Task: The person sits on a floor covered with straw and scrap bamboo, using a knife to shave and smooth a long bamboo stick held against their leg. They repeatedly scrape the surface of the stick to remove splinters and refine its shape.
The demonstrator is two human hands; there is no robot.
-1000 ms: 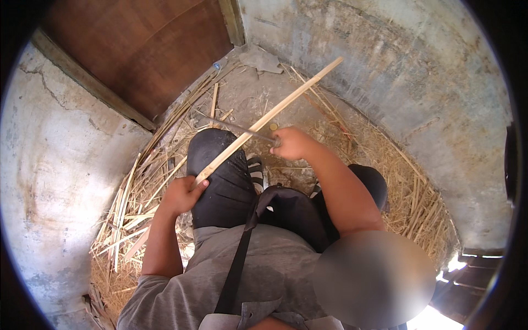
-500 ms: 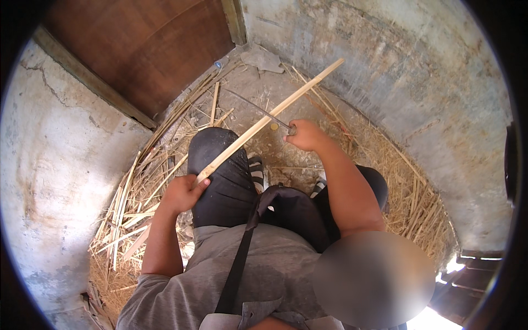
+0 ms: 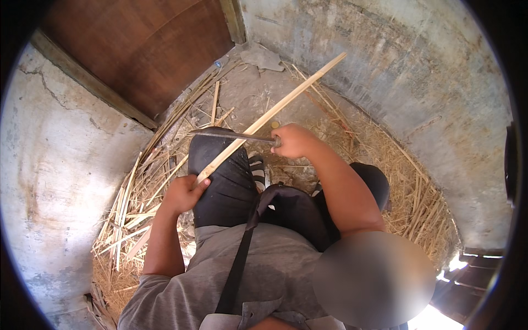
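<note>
A long pale strip of split bamboo (image 3: 275,110) slants from above my left knee up to the far right. My left hand (image 3: 186,193) is closed round its near end, thumb on top. In my right hand (image 3: 294,141) is the handle of a long-bladed knife (image 3: 234,135). The blade points left and crosses the strip just past my left knee, its tip over the dark trouser leg. Whether the edge touches the strip or passes just above it, I cannot tell.
Bamboo strips (image 3: 124,231) and shavings lie thick along the left side, with more straw-like shavings (image 3: 415,212) to the right. Stained walls (image 3: 385,60) curve close around me. A brown door panel (image 3: 143,49) stands at the far left, and a flat stone (image 3: 262,58) lies near its post.
My right hand has drawn the knife nearer and slightly left, and the blade has swung nearly level. It now crosses the strip closer to my left hand, which stays in place.
</note>
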